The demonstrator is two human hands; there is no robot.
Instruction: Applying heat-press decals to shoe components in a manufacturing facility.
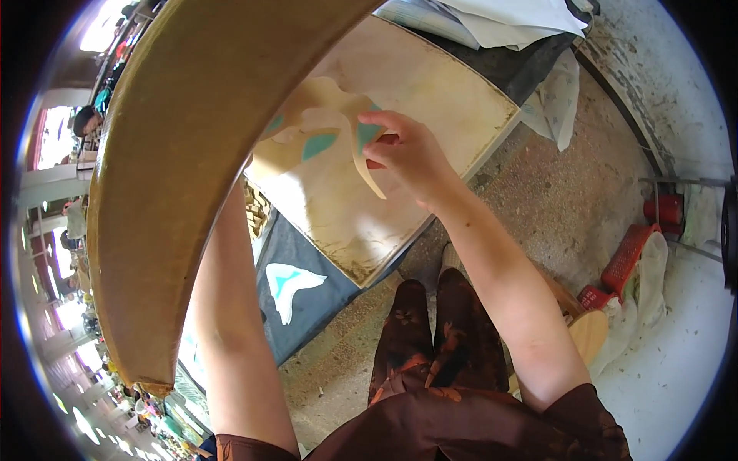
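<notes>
My right hand [411,150] is over a pale board, its fingers bent around a small dark red thing [374,164] that mostly hides in the grip. Next to its fingertips lies a thin, curved tan strip [370,178]. Tan cut-out shapes [327,94] with wavy edges lie to the left, with green patches [319,144] showing among them. My left forearm [231,307] reaches up behind a broad, curved brown band [177,177] close to the camera. That band covers my left hand, so its fingers and anything in them are hidden.
The board [453,92] rests on a dark cloth [296,250], where a white-and-blue cut-out [290,288] lies. White sheets [515,23] are piled at the far side. On the right stand red baskets [630,257] and a wooden stool [588,338]. People work along the far left.
</notes>
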